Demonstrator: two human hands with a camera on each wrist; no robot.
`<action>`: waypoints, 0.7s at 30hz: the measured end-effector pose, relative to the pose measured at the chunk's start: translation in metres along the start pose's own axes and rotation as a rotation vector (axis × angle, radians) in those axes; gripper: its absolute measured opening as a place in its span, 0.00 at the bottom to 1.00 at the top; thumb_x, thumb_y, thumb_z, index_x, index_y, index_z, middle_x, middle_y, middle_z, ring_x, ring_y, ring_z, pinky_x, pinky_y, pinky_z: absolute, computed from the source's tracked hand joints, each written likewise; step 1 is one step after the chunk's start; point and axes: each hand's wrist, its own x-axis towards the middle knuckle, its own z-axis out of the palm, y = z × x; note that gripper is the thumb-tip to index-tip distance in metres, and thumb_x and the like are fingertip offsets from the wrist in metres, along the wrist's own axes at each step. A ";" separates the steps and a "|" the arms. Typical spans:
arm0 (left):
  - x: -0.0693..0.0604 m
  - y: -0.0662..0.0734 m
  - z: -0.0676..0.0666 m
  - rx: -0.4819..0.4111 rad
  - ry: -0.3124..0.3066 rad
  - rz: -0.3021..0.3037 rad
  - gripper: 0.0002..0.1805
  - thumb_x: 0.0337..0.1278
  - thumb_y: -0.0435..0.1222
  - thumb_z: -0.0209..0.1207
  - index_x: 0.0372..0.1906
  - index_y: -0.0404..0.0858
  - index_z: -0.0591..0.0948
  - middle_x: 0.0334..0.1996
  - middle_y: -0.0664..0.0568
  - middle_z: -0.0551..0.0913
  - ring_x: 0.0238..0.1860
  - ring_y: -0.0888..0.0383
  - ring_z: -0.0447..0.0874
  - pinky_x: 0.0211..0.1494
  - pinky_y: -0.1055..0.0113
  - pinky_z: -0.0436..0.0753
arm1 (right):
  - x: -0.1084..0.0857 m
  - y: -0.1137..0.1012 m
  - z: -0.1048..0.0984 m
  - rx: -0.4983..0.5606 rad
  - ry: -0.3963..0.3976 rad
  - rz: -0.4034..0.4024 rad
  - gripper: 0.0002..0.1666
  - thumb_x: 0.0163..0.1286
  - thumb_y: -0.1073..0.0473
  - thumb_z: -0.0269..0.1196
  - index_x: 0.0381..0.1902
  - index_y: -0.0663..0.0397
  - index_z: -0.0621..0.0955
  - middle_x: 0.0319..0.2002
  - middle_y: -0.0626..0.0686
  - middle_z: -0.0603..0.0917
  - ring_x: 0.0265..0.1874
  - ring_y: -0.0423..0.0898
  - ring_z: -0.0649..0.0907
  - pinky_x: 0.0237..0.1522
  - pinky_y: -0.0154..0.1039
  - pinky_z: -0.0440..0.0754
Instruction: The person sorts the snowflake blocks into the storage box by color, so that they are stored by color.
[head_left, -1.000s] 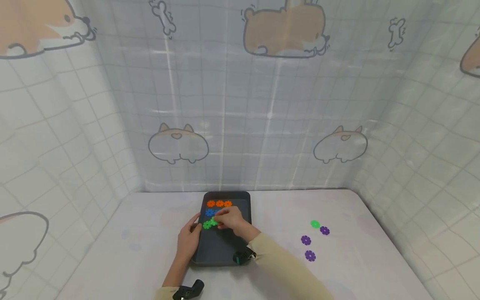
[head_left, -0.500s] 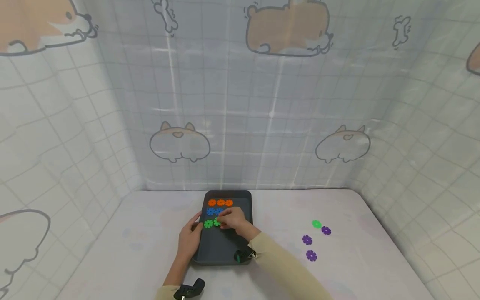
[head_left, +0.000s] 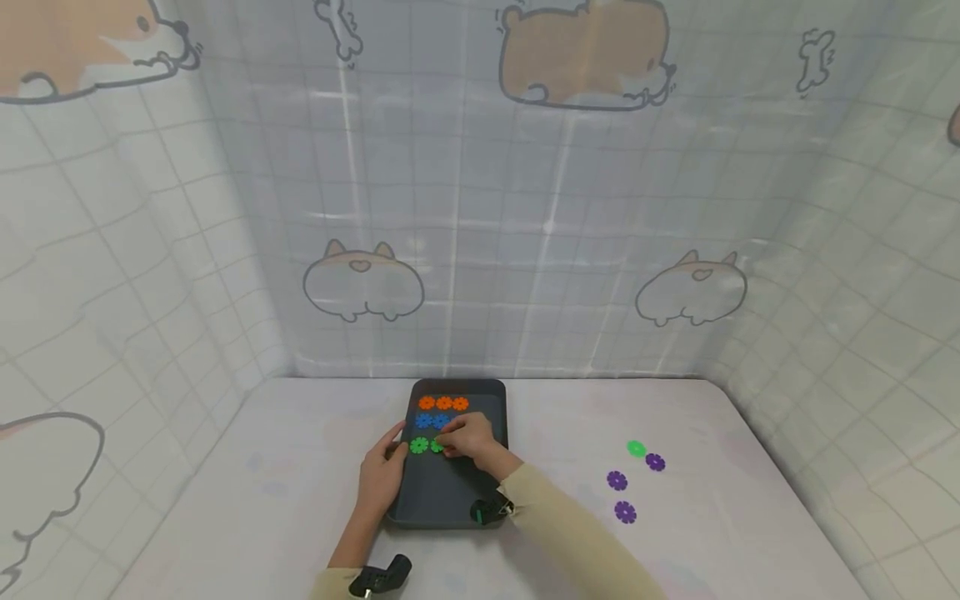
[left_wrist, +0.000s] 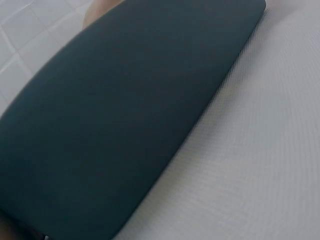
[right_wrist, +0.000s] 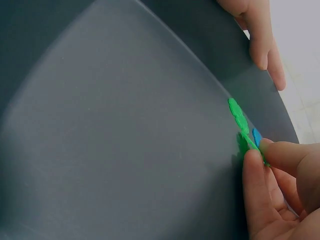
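A dark grey tray (head_left: 442,508) lies on the table with flower-shaped plastic discs set in rows inside it. My left hand (head_left: 381,479) holds its left side, the thumb at the rim. My right hand (head_left: 471,437) is over the tray and pinches a green flower disc (right_wrist: 251,142) between thumb and finger. This disc stands tilted and meets another green flower disc (head_left: 419,445), which lies by the left wall. Just behind the right fingers is a row of blue flower discs (head_left: 425,421), partly hidden. Farther back sit three orange flower discs (head_left: 444,402).
On the table to the right are a loose green disc (head_left: 636,449) and three purple flower discs (head_left: 626,512). Curtains with cartoon dogs (head_left: 585,54) enclose the back and sides. The tray's near half shows bare floor.
My right hand still pinches the green disc, which has shifted slightly at its place in the row. My left hand stays on the tray. The head view has drifted a little.
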 end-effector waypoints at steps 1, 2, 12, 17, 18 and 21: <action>0.000 0.000 0.000 -0.001 0.000 0.003 0.23 0.69 0.36 0.51 0.68 0.44 0.73 0.50 0.39 0.81 0.48 0.48 0.78 0.51 0.50 0.74 | 0.000 0.000 0.000 -0.008 0.004 0.000 0.09 0.58 0.68 0.70 0.38 0.66 0.85 0.26 0.54 0.84 0.21 0.43 0.85 0.26 0.38 0.83; 0.000 0.000 0.000 -0.001 0.001 0.007 0.23 0.69 0.36 0.51 0.68 0.45 0.73 0.50 0.40 0.81 0.47 0.48 0.78 0.51 0.50 0.74 | -0.001 0.000 0.000 -0.017 0.007 -0.002 0.09 0.58 0.68 0.70 0.38 0.66 0.85 0.26 0.54 0.84 0.21 0.44 0.85 0.26 0.38 0.83; 0.001 -0.001 0.000 0.001 -0.008 0.010 0.23 0.70 0.37 0.51 0.68 0.46 0.72 0.51 0.41 0.81 0.47 0.48 0.78 0.50 0.51 0.74 | 0.001 0.000 0.001 -0.054 0.017 -0.024 0.07 0.58 0.69 0.70 0.35 0.65 0.85 0.27 0.53 0.83 0.20 0.44 0.85 0.25 0.38 0.83; 0.000 -0.002 0.000 0.012 -0.008 0.010 0.23 0.70 0.37 0.51 0.68 0.46 0.72 0.50 0.41 0.81 0.46 0.49 0.78 0.48 0.53 0.74 | 0.003 0.002 0.002 -0.067 0.014 -0.030 0.06 0.57 0.68 0.71 0.34 0.63 0.86 0.26 0.53 0.83 0.19 0.44 0.84 0.24 0.37 0.82; 0.000 -0.002 0.000 0.012 -0.009 0.011 0.23 0.70 0.37 0.51 0.68 0.46 0.72 0.50 0.41 0.81 0.46 0.50 0.78 0.48 0.53 0.74 | 0.003 0.002 0.002 -0.067 0.013 -0.030 0.05 0.57 0.69 0.71 0.33 0.63 0.86 0.26 0.53 0.83 0.19 0.44 0.84 0.24 0.37 0.82; 0.000 -0.002 0.000 0.004 -0.011 0.010 0.23 0.70 0.37 0.51 0.68 0.46 0.72 0.51 0.41 0.81 0.46 0.49 0.78 0.48 0.53 0.74 | 0.003 0.003 0.002 -0.067 0.011 -0.035 0.05 0.57 0.69 0.71 0.32 0.63 0.86 0.26 0.53 0.83 0.19 0.44 0.84 0.24 0.37 0.82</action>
